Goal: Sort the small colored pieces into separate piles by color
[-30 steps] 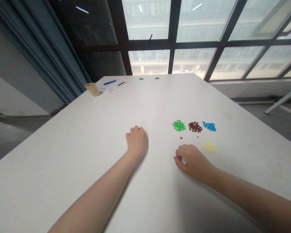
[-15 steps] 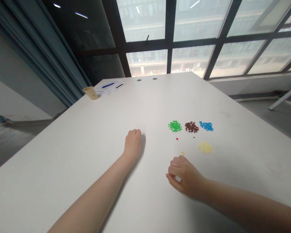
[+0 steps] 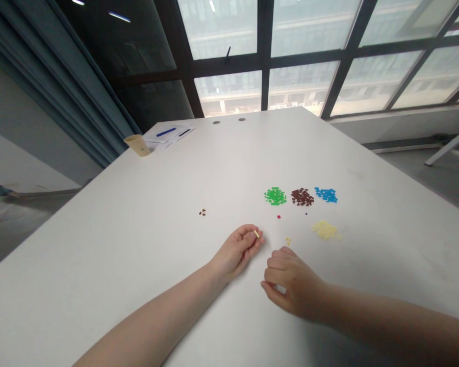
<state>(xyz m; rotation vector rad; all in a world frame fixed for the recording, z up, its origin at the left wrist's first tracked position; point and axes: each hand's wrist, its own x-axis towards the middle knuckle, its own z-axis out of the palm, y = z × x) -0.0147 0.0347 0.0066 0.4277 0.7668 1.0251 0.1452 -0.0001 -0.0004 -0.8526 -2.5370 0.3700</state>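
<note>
My left hand is closed in a pinch, holding a small pale yellow brick between thumb and fingertips above the white table. To its right, my right hand rests with curled fingers; whatever the fingertips hold, if anything, is hidden. Just beyond the right hand lie a few tiny yellow pieces. Farther back are small heaps of green pieces, brown pieces and blue pieces. A pale yellow heap lies nearer, on the right. Several small brown pieces lie beyond the left forearm.
One red piece and one tiny dark piece lie singly in front of the heaps. A beige paper cup stands at the table's left edge, beside papers with a blue pen on them.
My left hand has moved right and nearer to me, turning so the pale yellow brick shows. The small brown pieces it covered are now visible. My right hand has hardly moved.
</note>
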